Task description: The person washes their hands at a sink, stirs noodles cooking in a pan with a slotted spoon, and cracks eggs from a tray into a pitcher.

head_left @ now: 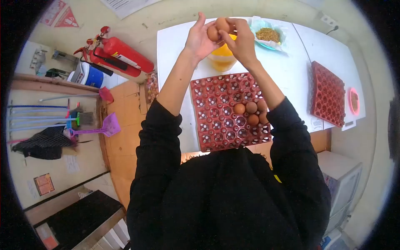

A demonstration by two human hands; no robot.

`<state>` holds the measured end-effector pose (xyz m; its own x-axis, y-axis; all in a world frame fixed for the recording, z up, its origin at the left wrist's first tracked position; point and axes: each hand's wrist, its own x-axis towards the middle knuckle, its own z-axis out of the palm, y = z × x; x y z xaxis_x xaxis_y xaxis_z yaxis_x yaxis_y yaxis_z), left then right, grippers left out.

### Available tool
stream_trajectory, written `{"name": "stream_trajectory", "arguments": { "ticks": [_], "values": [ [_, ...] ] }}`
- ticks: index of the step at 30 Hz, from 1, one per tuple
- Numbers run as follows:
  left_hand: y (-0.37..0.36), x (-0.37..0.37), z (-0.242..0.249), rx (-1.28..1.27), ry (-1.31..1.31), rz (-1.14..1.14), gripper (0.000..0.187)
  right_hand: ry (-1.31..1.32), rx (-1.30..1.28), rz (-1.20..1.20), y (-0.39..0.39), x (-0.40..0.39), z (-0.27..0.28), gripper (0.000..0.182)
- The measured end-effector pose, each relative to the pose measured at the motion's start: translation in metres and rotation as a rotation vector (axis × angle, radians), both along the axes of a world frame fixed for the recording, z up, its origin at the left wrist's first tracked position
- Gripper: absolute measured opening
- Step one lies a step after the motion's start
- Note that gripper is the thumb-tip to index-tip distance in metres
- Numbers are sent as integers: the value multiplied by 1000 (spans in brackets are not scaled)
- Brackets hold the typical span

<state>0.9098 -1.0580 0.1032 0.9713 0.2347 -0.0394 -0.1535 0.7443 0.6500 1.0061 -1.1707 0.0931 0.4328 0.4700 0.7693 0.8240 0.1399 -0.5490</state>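
Note:
Both my hands are raised over the white table [175,46], above a clear container of yellow liquid [222,58]. My left hand [199,38] grips a brown egg [213,33]. My right hand [241,41] holds a second brown egg [223,24] against the first. Closer to me lies a red egg tray [212,112] with several brown eggs [251,113] grouped at its right side; the other cells hold nothing.
A second red egg tray [328,93] lies at the table's right, beside a pink-rimmed bowl [354,101]. A teal dish of brown food [268,35] sits at the far edge. Red fire extinguishers [123,56], brooms and a purple dustpan [109,125] are on the floor at left.

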Motion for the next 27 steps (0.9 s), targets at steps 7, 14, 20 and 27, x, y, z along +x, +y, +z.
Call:
{"name": "stream_trajectory", "arguments": {
  "ticks": [7, 14, 20, 27],
  "values": [
    [5, 10, -16, 236, 114, 182, 56, 1226, -155, 646, -8, 37, -4, 38],
    [5, 16, -8, 641, 80, 283, 62, 815, -422, 456, -2, 40, -3, 47],
    [4, 19, -11, 1049, 77, 497, 56, 828, -454, 433, 8, 42, -4, 41],
    [-2, 29, -23, 1419, 178, 802, 53, 634, -592, 261, 13, 46, -6, 36]
  ]
}}
